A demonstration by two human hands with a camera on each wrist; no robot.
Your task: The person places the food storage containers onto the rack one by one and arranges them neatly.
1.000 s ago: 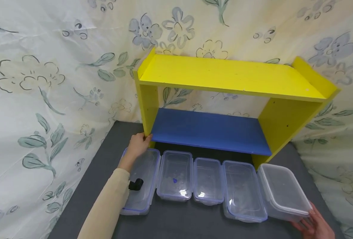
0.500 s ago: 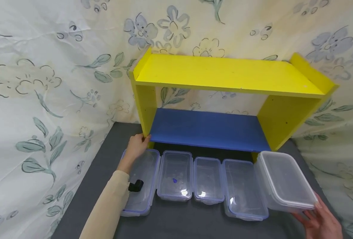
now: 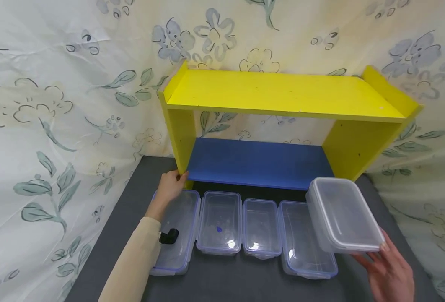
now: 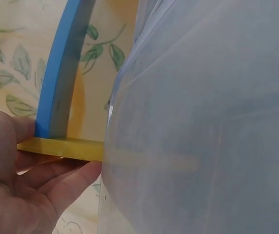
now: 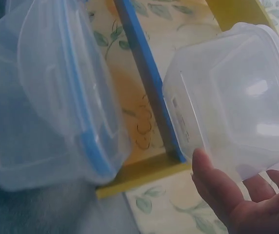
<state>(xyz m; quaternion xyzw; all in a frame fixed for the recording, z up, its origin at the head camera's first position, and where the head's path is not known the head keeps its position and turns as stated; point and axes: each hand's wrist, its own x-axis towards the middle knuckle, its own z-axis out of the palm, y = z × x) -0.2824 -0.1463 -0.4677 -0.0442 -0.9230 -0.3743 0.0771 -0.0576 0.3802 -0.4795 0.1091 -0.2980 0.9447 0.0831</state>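
Note:
My left hand [image 3: 169,186] grips the lower front of the yellow side panel [image 3: 176,138], its thumb against the end of the blue shelf board [image 3: 258,163]. In the left wrist view, the fingers [image 4: 69,187] reach behind the yellow panel. At the right, my right hand [image 3: 390,266] holds a clear plastic food container with a whitish lid [image 3: 347,214] by its near corner, thumb at the lid's edge and fingers below. This container is tilted and raised in front of the shelf's right end, partly over the rightmost blue-rimmed container [image 3: 307,247].
Several blue-rimmed lidded containers, among them one at the left [image 3: 177,256] and a smaller one [image 3: 262,226], stand in a row on the dark table [image 3: 241,281]. The shelf's yellow top board [image 3: 283,92] spans above. Floral cloth [image 3: 56,147] hangs behind and beside.
My right hand has lifted the whitish-lidded container and moved it up and leftward toward the blue board. My left hand keeps its grip on the shelf; the view has shifted slightly.

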